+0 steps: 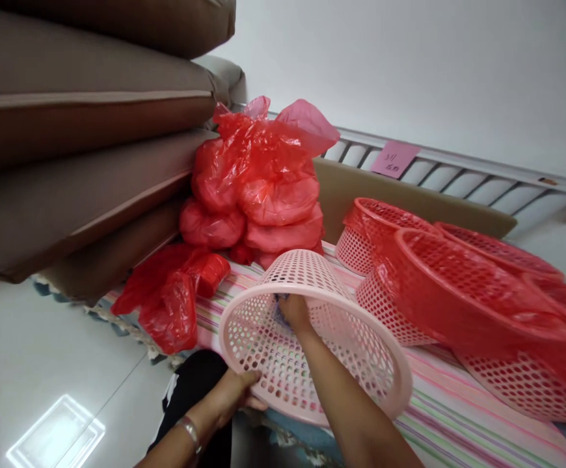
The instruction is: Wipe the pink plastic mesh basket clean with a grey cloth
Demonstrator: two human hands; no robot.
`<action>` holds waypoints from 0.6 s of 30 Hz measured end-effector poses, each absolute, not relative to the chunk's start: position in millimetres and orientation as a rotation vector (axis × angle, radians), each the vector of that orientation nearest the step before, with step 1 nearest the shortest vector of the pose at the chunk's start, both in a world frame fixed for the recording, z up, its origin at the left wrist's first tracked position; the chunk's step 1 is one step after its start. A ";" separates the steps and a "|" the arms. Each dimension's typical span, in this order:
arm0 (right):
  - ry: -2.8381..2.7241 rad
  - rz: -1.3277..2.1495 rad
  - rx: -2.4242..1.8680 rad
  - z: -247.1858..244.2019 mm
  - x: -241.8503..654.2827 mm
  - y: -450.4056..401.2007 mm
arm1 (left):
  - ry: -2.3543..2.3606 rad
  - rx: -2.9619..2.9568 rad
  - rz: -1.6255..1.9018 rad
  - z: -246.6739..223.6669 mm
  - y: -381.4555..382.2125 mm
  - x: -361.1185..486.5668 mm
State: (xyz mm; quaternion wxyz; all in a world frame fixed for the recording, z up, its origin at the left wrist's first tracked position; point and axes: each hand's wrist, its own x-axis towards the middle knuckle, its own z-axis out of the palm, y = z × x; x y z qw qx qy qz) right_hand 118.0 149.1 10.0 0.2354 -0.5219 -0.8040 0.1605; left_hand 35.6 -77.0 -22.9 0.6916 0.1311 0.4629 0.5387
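Observation:
A pink perforated basket (312, 272) is tipped on its side, its wide mouth turned towards me. My left hand (238, 390), with a metal bracelet on the wrist, grips the basket's rim at the lower left, thumb over the edge. Inside the basket is my right hand (293, 311), its fingers closed on a bluish-grey cloth (281, 314) against the inner wall. The cloth is mostly hidden by the hand.
Tied red plastic bags (283, 195) are piled behind the basket. Loose red plastic (175, 305) lies left. Several pink baskets lined with red bags (458, 279) stand right on a striped sheet (444, 396). Brown cushions (92, 110) are stacked left; a pink note (395, 158) hangs on the rail.

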 end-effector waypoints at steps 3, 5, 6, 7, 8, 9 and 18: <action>-2.260 0.489 -1.573 15.0 116.6 121.5 | 1.043 0.286 1.224 -25.5 -75.8 34.2; -2.298 0.523 -1.639 17.3 118.4 89.1 | 1.059 0.285 1.228 -27.2 -74.8 33.8; -2.326 0.535 -1.632 17.7 120.7 70.3 | 1.059 0.298 1.225 -28.0 -74.4 34.0; -2.363 0.548 -1.587 17.8 123.8 51.1 | 1.055 0.316 1.227 -28.9 -74.2 34.8; -2.398 0.555 -1.521 17.6 127.7 32.6 | 1.044 0.339 1.241 -29.9 -74.1 36.1; -2.426 0.559 -1.456 17.3 132.1 15.8 | 1.035 0.361 1.260 -30.8 -74.4 37.8; -2.485 0.505 -1.370 16.7 154.2 -25.9 | 1.058 0.450 1.480 -5.7 -85.2 3.4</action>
